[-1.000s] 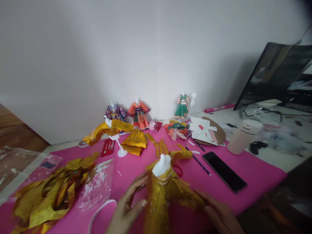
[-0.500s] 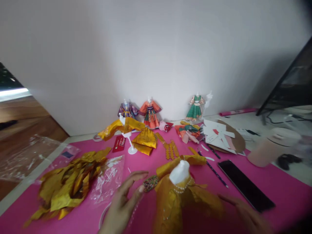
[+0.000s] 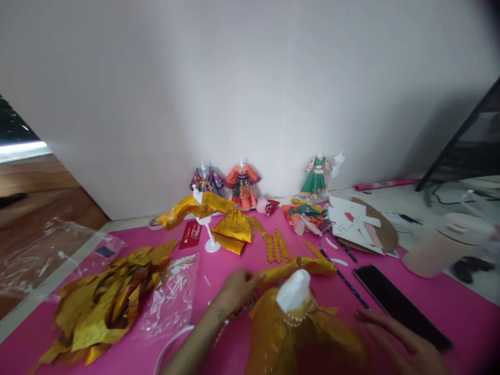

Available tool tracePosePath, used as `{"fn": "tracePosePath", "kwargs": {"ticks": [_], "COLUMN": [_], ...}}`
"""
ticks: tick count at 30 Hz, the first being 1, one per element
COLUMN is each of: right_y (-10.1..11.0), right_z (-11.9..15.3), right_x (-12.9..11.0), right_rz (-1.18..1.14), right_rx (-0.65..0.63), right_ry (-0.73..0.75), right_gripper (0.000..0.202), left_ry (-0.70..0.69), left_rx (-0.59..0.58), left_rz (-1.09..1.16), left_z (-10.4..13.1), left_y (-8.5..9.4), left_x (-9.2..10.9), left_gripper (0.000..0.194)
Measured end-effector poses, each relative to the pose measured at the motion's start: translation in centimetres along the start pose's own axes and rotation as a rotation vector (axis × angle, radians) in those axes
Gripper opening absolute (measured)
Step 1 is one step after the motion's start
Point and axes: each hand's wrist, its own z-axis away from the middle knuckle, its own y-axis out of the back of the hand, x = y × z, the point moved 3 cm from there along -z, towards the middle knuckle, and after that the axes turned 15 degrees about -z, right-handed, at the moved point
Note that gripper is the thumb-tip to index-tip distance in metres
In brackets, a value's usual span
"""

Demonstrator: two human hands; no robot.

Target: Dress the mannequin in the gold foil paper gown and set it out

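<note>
My left hand [image 3: 236,291] reaches in from the lower left, its fingers pinched on the left end of a rolled gold strip [image 3: 297,266]. Under that hand a speckled, beaded piece [image 3: 247,305] shows in part. Just in front of the strip lies a gold doll dress [image 3: 273,333] on a white doll torso [image 3: 295,291], with a pearl string [image 3: 296,316] round the neckline. My right hand [image 3: 402,338] hovers at the dress's right side, fingers stretched out and holding nothing. The lower part of the dress runs out of view.
Crumpled gold scraps [image 3: 105,307] and a clear bag of white sticks [image 3: 172,299] lie left. A small stand with gold sleeves [image 3: 211,240] rises behind. Dressed paper dolls [image 3: 242,182] lean on the wall. A phone [image 3: 402,307], pencil [image 3: 347,284] and pale tumbler [image 3: 441,245] stand or lie right.
My left hand has moved forward and right, over the beaded piece, and closed on the strip's end. My right hand has come a little further into view, still open.
</note>
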Motion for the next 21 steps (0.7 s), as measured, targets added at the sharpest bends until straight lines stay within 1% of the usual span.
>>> {"fn": "tracePosePath", "kwargs": {"ticks": [2, 3, 4, 6, 8, 10, 11, 13, 15, 18, 21], "right_y": [0.1, -0.1, -0.6, -1.8, -3.1, -4.3, -4.7, -5.3, -5.2, -4.2, -2.6], "right_z": [-1.8, -2.9, -4.0, -6.3, -8.3, -9.8, -10.4, -11.3, -12.0, -13.0, -14.0], "right_x": [-1.5, -2.3, -3.0, -3.8, -4.2, -4.2, -4.2, -4.3, -4.8, -6.5, -9.2], "right_rz": [0.066, 0.101, 0.126, 0.125, 0.118, 0.110, 0.106, 0.096, 0.084, 0.054, 0.021], "right_rx": [0.038, 0.082, 0.046, 0.032, 0.006, -0.024, -0.044, -0.089, -0.137, -0.187, -0.207], "right_ry": [0.046, 0.066, 0.088, 0.111, 0.138, 0.158, 0.162, 0.161, 0.158, 0.181, 0.224], "right_gripper": [0.035, 0.038, 0.039, 0.041, 0.043, 0.045, 0.042, 0.028, 0.014, 0.016, 0.018], "left_ry": [-0.006, -0.010, -0.015, -0.029, -0.052, -0.077, -0.088, -0.107, -0.121, -0.148, -0.188], "left_rx": [-0.002, 0.004, 0.010, 0.017, 0.022, 0.032, 0.044, 0.086, 0.151, 0.275, 0.380], "left_rz": [0.087, 0.133, 0.179, 0.264, 0.336, 0.391, 0.414, 0.454, 0.491, 0.543, 0.596], "left_z": [-0.4, -0.5, -0.5, -0.5, -0.3, -0.1, 0.0, -0.1, -0.3, -0.7, -0.8], "left_y": [-0.3, -0.4, -0.4, -0.2, 0.1, 0.5, 0.7, 1.3, 2.2, 4.2, 6.8], "left_x": [-0.1, -0.1, -0.1, 0.1, 0.5, 1.0, 1.2, 1.6, 2.0, 2.7, 3.8], "left_gripper": [0.031, 0.028, 0.025, 0.018, 0.013, 0.013, 0.014, 0.018, 0.020, 0.023, 0.026]}}
